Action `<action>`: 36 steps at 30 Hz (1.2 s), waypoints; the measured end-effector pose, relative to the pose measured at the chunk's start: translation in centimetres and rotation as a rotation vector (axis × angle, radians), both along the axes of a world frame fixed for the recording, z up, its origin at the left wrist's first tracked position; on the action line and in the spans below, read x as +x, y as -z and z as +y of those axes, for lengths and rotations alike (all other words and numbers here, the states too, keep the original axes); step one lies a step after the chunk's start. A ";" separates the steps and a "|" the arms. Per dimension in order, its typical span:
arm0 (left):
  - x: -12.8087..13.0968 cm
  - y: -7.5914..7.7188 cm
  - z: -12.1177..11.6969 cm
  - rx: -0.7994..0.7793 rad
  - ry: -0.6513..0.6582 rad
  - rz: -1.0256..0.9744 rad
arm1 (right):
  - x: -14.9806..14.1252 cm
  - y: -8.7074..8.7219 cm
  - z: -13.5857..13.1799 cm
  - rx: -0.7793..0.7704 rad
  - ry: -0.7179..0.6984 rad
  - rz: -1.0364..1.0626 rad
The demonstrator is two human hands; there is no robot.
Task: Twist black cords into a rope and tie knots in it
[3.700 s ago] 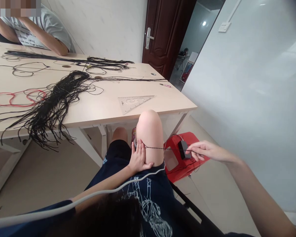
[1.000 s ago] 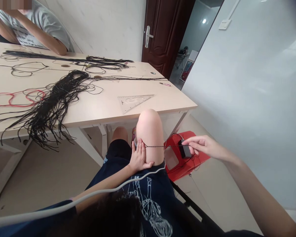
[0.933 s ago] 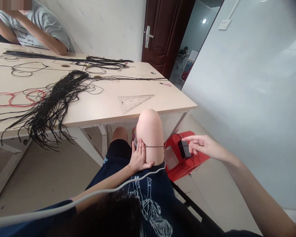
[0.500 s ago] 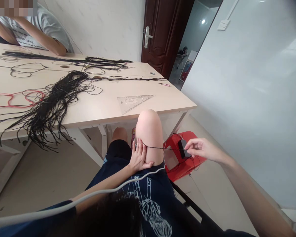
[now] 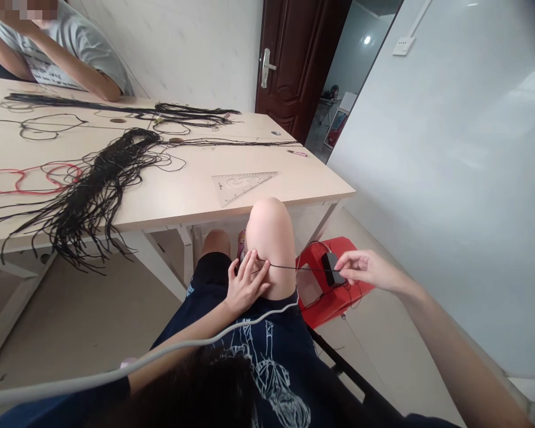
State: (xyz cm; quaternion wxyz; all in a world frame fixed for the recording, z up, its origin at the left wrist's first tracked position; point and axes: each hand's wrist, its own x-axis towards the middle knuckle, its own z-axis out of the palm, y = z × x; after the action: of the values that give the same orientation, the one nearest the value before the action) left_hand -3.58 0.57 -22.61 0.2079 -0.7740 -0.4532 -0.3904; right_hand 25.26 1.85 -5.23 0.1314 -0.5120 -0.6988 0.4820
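A thin black cord (image 5: 289,268), twisted along part of its length, runs across my bare thigh (image 5: 274,232) between my two hands. My left hand (image 5: 245,288) lies on the thigh with its fingers spread, and its fingertips touch the cord's left end. Off to the right, my right hand (image 5: 361,270) pinches the other end between thumb and fingertips. The stretch between them looks nearly straight. Below the right hand stands a red stool (image 5: 339,306) with a dark grey box (image 5: 332,267) and loose thin cords on it.
On the pale table (image 5: 182,196) lie a black cord bundle (image 5: 102,172), red cord (image 5: 22,190), a clear set square (image 5: 241,185) and a small pink-handled tool (image 5: 298,153). Another person (image 5: 80,53) sits across it. A white cable (image 5: 178,348) crosses my lap.
My left hand has shifted slightly left and its fingers have spread further apart on the thigh. My right hand stays almost in place, still pinching the cord.
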 end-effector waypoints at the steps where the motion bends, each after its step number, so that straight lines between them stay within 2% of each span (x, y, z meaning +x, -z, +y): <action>1: 0.1 -0.4 -0.1 0.010 -0.022 -0.024 | 0.0 0.1 0.0 0.002 0.001 0.000; 5: 0.9 -1.8 0.2 0.051 -0.072 -0.123 | 0.0 0.1 -0.1 0.009 0.002 -0.002; 12: 0.7 -3.1 2.1 0.046 -0.034 -0.215 | -0.1 -0.5 -0.4 0.010 0.015 -0.013; 17: 0.5 -1.9 2.8 0.076 0.027 -0.241 | -0.2 -0.5 -0.4 0.018 0.041 -0.013; 22: 0.4 -0.1 2.9 0.104 0.159 -0.239 | -0.2 -1.0 -0.7 0.042 0.090 -0.015; 26: 0.5 -0.4 2.5 0.036 0.232 -0.309 | 0.0 -0.9 -0.7 0.070 0.114 -0.011; 28: 0.7 -1.5 1.7 -0.032 0.247 -0.383 | 0.0 -0.8 -0.7 0.091 0.123 -0.006; 30: 0.7 -3.4 0.7 -0.129 0.264 -0.470 | 0.0 -0.8 -0.8 0.122 0.141 0.003; 33: 0.1 -7.1 -0.6 -0.329 0.324 -0.606 | -0.4 -1.5 -0.9 0.191 0.183 0.024; 36: -1.3 -10.9 -0.8 -0.526 0.418 -0.716 | -1.2 -2.7 -0.8 0.329 0.199 0.077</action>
State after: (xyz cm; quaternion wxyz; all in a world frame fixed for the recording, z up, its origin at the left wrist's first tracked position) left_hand -4.88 -0.25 -11.69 -0.2463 -0.6918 -0.4144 -0.5375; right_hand 24.03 1.00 -2.55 0.2868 -0.5312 -0.7087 0.3651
